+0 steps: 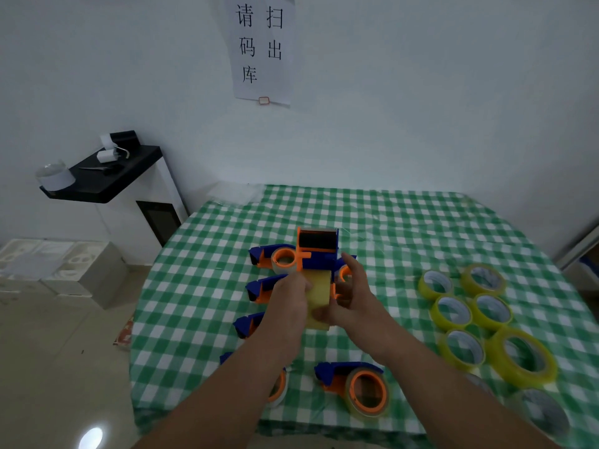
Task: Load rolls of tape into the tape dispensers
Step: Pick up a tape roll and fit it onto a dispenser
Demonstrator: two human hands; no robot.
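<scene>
I hold a blue and orange tape dispenser (317,251) upright above the table, its black roller end pointing away from me. A yellowish tape roll (319,293) sits in it, seen edge-on. My left hand (288,299) grips the roll and dispenser from the left. My right hand (351,296) holds the right side, thumb on the roll's near edge, forefinger stretched up along the blue body. Several loaded dispensers lie flat on the table: one at the back left (275,257), one in front (356,385), others partly hidden by my arms.
Several loose yellow tape rolls (453,311) lie on the right of the green checked tablecloth (201,286). A larger roll (522,356) lies near the right front. A black shelf (103,176) and white boxes (64,267) stand to the left.
</scene>
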